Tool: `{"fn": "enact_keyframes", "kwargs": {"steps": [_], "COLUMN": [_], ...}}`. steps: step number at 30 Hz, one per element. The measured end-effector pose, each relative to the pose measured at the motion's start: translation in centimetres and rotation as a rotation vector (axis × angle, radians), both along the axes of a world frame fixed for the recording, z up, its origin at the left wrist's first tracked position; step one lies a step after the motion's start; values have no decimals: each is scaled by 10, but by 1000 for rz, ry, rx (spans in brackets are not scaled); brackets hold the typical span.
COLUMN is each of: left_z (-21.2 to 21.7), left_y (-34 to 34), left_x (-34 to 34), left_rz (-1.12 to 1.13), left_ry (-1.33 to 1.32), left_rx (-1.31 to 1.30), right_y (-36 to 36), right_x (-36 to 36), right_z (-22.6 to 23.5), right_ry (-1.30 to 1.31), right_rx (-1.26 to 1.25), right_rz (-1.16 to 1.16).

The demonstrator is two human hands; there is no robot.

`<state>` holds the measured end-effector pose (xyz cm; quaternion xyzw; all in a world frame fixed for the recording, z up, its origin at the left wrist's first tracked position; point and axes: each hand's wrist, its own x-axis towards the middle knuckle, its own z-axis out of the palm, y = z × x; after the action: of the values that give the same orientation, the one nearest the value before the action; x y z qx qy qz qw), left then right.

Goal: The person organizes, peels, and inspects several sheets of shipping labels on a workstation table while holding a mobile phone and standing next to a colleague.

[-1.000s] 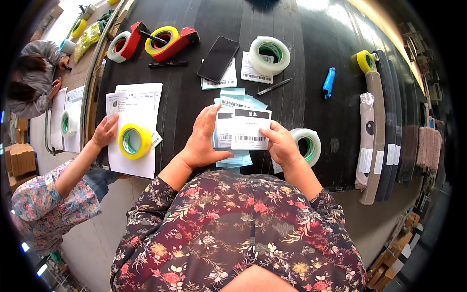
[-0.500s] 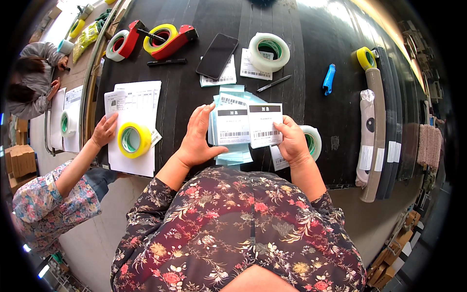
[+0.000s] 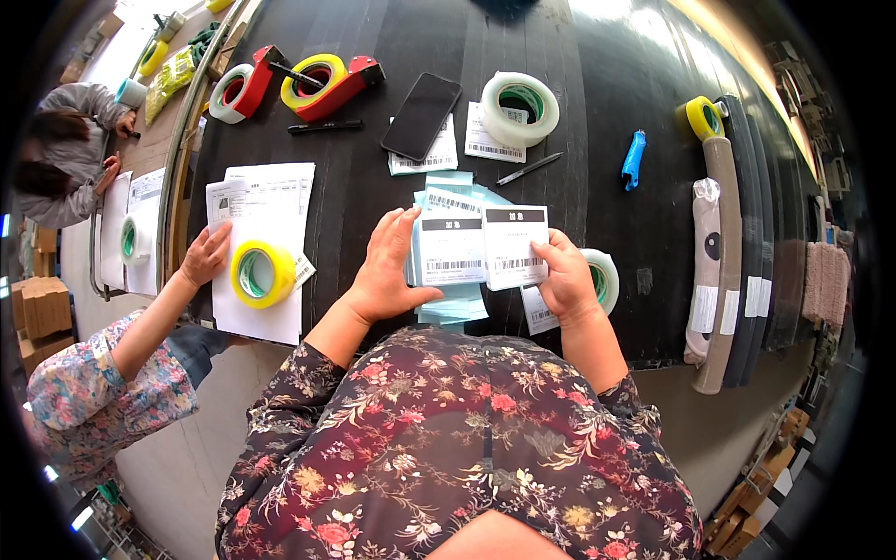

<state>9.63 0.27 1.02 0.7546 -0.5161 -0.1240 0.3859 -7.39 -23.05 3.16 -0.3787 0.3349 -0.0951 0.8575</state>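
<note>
A stack of white shipping labels (image 3: 452,250) with black header bands and barcodes lies on the table in front of me. Light blue backing sheets (image 3: 455,304) stick out above and below it. At its left edge rests my left hand (image 3: 381,273), fingers stretched and thumb spread away along the lower edge. My right hand (image 3: 569,280) pinches a single label (image 3: 516,252) by its right side, just right of the stack. Behind that hand, a clear tape roll (image 3: 602,280) and another label (image 3: 539,310) are partly hidden.
Beyond the labels lie a black phone (image 3: 422,117), a clear tape roll (image 3: 541,93), a pen (image 3: 529,168) and red tape dispensers (image 3: 359,89). Left, a co-worker's hand (image 3: 205,255) touches papers (image 3: 252,322) under a yellow tape roll (image 3: 275,273). Right: blue cutter (image 3: 633,161), long rolls (image 3: 717,252).
The whole view has shifted slightly right and down. The label in my right hand sits a little straighter; both hands otherwise keep nearly the same pose.
</note>
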Motion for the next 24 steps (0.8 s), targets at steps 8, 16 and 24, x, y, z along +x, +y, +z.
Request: {"fn": "enact_keyframes", "kwargs": {"steps": [8,16,24], "left_z": [16,14,12], "left_y": [-14,-20,-15], "left_x": [29,26,17], "left_rz": [96,6,-100], "left_ry": [-22,0,28], "left_rx": [47,67,232], "right_y": [-1,2,5], "right_x": [-2,2,4], "right_z": [-2,-2,3], "right_ry": [0,41,50], "right_rx": [26,-16,-24], "right_rz": [-19,-20,-60]}}
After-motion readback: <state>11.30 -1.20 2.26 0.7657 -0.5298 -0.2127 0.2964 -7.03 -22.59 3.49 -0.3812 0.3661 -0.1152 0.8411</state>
